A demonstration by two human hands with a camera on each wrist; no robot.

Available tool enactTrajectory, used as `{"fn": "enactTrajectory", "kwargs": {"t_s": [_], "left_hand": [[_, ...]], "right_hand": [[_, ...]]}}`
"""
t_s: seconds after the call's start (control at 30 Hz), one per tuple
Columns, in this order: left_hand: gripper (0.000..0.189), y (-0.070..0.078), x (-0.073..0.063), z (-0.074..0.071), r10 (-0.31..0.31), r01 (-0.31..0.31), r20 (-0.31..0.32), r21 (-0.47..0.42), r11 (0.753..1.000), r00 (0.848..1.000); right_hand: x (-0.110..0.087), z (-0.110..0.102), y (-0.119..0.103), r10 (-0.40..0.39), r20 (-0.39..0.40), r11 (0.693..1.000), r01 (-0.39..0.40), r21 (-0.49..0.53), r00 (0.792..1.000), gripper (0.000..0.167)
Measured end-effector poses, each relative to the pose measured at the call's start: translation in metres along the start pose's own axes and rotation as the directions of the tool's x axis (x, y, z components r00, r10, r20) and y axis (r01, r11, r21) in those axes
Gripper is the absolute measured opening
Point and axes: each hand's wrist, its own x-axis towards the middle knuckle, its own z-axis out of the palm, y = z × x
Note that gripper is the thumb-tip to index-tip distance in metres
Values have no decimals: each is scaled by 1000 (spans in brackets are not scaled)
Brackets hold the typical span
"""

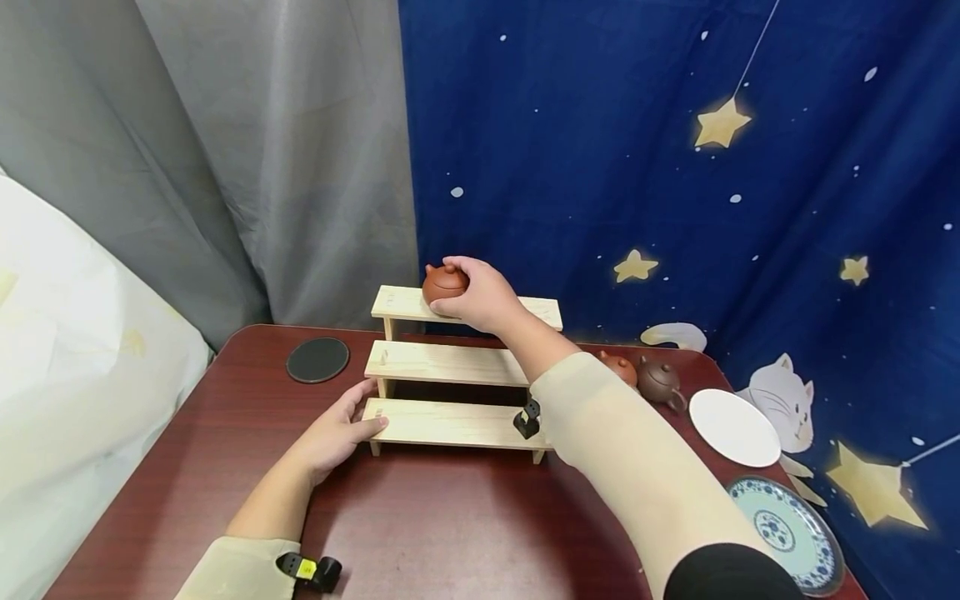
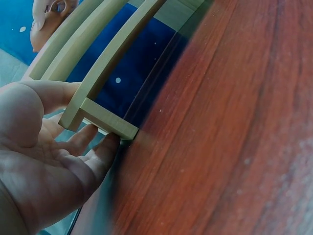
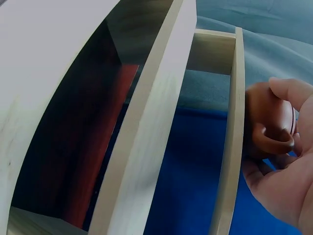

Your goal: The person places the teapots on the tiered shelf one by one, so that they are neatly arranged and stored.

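A three-tier wooden shelf point(image 1: 450, 422) stands on the table. On its top board, left of the middle, is a reddish-brown clay teapot point(image 1: 442, 283). My right hand point(image 1: 483, 296) grips this teapot around its body, with the thumb on the near side. In the right wrist view, the teapot's handle point(image 3: 274, 142) shows beside the palm, and its base is right at the top board. My left hand point(image 1: 341, 433) holds the left end of the bottom board. Its thumb lies over the board, and its fingers reach around the end support point(image 2: 110, 119).
A round black coaster point(image 1: 318, 360) lies left of the shelf. To the right, partly behind my right sleeve, are another reddish teapot point(image 1: 619, 367) and a dark brown teapot point(image 1: 658, 382). A white plate point(image 1: 735, 427) and a blue-patterned plate point(image 1: 783, 533) lie along the table's right edge.
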Motion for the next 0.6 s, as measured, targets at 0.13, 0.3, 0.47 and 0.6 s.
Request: {"fn": "enactTrajectory", "kwargs": {"t_s": [0.13, 0.3, 0.47, 0.6], "left_hand": [[84, 0, 0, 0, 0, 0, 0, -4, 1000, 1000], [86, 1, 0, 0, 5, -5, 0, -2, 1000, 1000], [87, 1, 0, 0, 2, -2, 4, 13, 1000, 1000], [87, 3, 0, 0, 5, -5, 2, 30, 1000, 1000]], "right_hand": [[-8, -3, 1, -9, -24, 1000, 9, 19, 1000, 81], [-31, -14, 3, 4, -55, 1000, -3, 14, 998, 81], [-68, -24, 13, -31, -96, 1000, 31, 1, 995, 73], [-103, -29, 24, -40, -126, 999, 38, -16, 991, 68]]}}
